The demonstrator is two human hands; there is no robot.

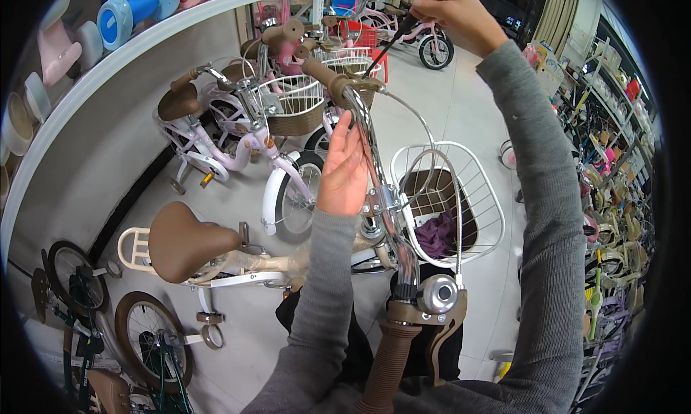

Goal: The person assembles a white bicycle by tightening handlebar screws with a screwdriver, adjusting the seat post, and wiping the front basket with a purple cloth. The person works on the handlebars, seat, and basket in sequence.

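A child's bicycle with a chrome handlebar (368, 144) stands before me, the bar running from near to far. My left hand (344, 171) rests against the bar, fingers stretched out and holding nothing. High up, my right hand (457, 15) is closed round the handle of a screwdriver (391, 44). Its dark shaft slants down to the brake lever clamp (344, 85) beside the far brown grip (322, 74); the exact tip contact is too small to tell. At the near end are a silver bell (437, 293), a brake lever (436, 353) and another brown grip (389, 364).
Right of the bar hangs a white wire basket (481, 254) holding purple cloth (435, 234). A brown saddle (188, 241) lies to the left. Lilac bicycles (245, 144) stand behind, and wheels (151, 335) lower left. Shelves line the left wall and right side.
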